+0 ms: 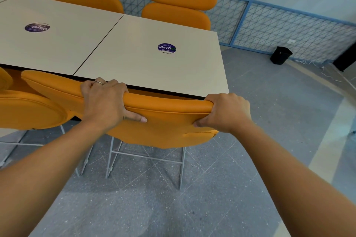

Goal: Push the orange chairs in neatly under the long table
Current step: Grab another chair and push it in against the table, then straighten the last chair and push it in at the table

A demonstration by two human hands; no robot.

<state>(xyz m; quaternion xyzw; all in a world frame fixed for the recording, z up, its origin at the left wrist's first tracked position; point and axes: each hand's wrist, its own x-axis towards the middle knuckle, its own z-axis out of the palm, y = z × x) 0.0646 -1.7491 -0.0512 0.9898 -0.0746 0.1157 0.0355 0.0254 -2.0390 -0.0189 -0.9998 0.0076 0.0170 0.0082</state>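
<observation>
An orange padded chair on a grey wire frame stands at the near edge of the long white table, its backrest top touching or just under the table's edge. My left hand grips the top of the backrest near its middle, fingers curled over the far side and thumb on the near face. My right hand grips the backrest's right end the same way. A second orange chair stands close on the left, its back overlapping this one. Two more orange chairs sit pushed in along the far side.
A blue wire-mesh fence runs behind the table along the wall. A small black bin stands on the floor by the fence at the right, with white cables near it. Grey speckled floor lies open to the right of the table's end.
</observation>
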